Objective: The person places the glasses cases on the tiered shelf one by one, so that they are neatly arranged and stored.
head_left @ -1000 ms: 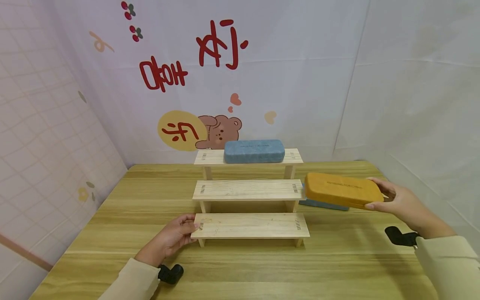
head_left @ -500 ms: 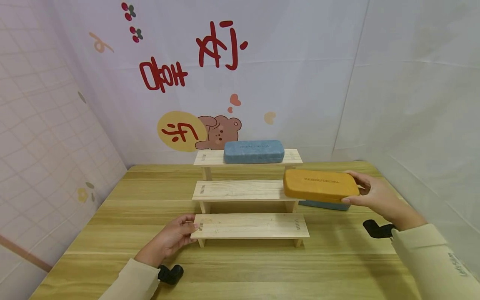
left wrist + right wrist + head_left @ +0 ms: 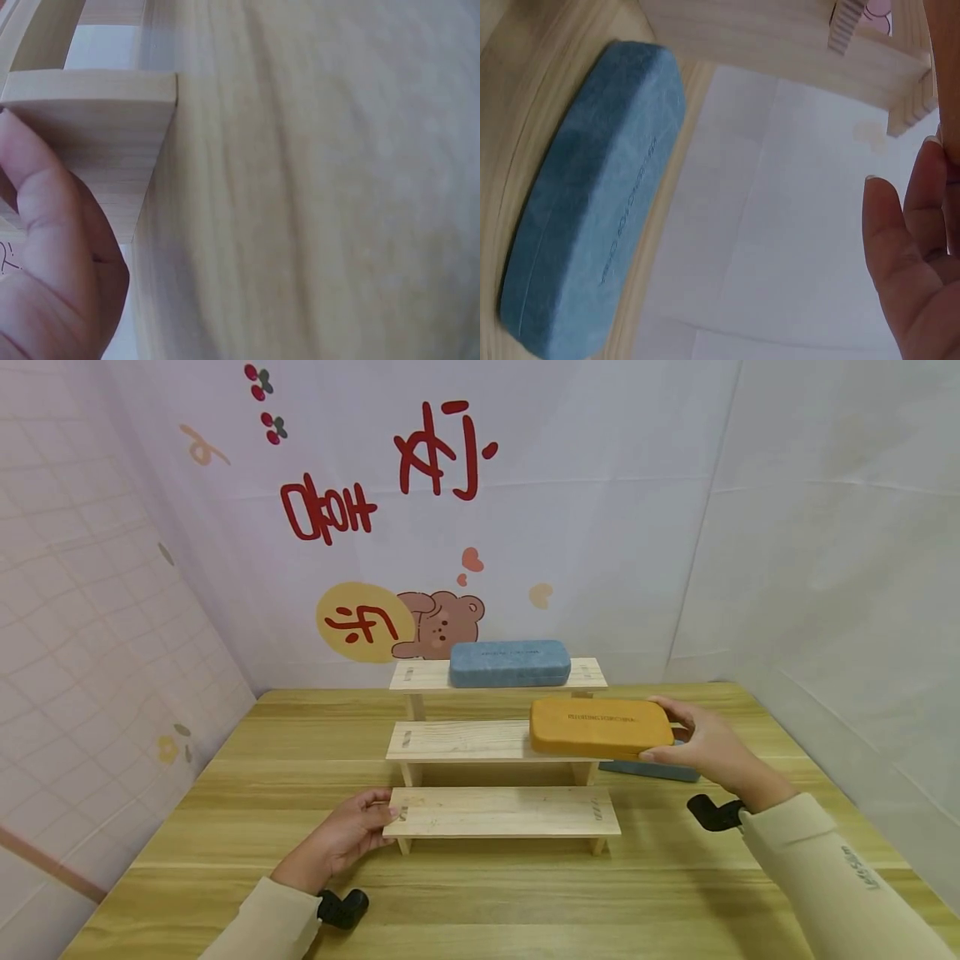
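My right hand (image 3: 708,747) pinches the right end of an orange glasses case (image 3: 592,727), thumb in front and fingers behind. The case overlaps the right half of the middle step of a three-step pale wooden display stand (image 3: 457,814). At the lowest step's left end, my left hand (image 3: 352,831) grips the board; the left wrist view shows its fingers (image 3: 52,195) against the wood. A blue glasses case (image 3: 510,664) lies on the top step. Another blue glasses case (image 3: 592,210) lies on the table right of the stand, partly hidden by the orange one in the head view.
The stand is on a wood-grain table (image 3: 480,902). A white printed cloth (image 3: 600,510) hangs behind it, and further cloth borders the left and right sides. Each wrist carries a black device (image 3: 343,908).
My right hand has carried the orange glasses case leftward, from beside the stand to the right half of the middle step. The left hand has stayed at the lowest step.
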{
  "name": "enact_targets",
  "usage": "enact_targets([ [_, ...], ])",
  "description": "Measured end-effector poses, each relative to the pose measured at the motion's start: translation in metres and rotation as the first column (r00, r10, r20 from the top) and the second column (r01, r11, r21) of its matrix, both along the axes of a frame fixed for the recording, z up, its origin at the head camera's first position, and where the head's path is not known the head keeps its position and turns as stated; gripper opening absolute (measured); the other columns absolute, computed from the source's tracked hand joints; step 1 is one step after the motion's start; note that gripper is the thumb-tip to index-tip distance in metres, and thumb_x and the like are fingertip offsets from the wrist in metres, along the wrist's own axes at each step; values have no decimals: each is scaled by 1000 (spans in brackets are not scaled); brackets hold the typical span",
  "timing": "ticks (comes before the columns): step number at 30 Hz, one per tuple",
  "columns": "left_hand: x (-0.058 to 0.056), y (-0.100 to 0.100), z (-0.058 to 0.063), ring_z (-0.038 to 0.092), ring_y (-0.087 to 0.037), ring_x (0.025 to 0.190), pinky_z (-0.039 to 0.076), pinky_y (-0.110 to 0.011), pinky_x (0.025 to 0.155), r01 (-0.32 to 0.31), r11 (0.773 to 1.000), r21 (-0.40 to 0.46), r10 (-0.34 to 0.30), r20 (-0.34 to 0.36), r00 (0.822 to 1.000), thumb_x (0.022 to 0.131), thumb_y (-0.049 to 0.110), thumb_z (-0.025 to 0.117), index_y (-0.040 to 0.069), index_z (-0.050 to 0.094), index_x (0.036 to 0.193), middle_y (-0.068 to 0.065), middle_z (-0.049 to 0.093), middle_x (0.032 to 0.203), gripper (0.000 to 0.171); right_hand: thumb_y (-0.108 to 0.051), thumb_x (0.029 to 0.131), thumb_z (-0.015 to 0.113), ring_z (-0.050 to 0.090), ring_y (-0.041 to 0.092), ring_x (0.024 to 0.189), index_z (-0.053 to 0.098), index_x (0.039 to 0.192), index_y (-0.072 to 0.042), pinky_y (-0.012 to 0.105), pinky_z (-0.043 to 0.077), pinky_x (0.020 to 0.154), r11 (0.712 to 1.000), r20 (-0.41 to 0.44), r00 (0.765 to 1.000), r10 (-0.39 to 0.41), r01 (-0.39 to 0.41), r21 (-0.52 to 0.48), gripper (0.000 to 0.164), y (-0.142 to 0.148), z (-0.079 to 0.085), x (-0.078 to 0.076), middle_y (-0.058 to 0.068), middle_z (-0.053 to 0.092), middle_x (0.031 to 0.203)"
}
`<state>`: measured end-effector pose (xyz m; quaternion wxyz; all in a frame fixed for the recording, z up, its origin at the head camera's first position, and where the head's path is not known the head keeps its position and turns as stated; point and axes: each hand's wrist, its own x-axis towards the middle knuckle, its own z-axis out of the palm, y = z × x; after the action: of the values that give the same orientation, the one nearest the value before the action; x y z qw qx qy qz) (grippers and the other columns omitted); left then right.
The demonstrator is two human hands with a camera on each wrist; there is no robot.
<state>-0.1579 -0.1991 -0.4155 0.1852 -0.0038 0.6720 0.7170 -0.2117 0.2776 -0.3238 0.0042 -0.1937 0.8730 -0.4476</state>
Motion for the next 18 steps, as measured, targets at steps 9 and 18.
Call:
enact_targets([
  [9, 0, 0, 1, 61, -11, 82, 51, -24, 69, 5, 1000, 5, -5, 0, 1000, 98, 5, 52, -14, 28, 135, -6, 58, 103, 48, -18, 78, 81, 61, 30, 104, 43, 141, -2, 27, 53, 78, 998, 30, 999, 42, -41, -46, 75, -26, -3, -9, 18, 53, 128],
  [18, 0, 0, 1, 61, -11, 82, 51, -24, 69, -1, 1000, 8, 1, 5, 1000, 98, 5, 52, -13, 29, 134, -6, 58, 103, 47, -22, 78, 81, 59, 32, 107, 42, 143, -5, 33, 53, 80, 997, 51, 997, 62, -60, -48, 77, -49, -2, -17, 16, 53, 127],
])
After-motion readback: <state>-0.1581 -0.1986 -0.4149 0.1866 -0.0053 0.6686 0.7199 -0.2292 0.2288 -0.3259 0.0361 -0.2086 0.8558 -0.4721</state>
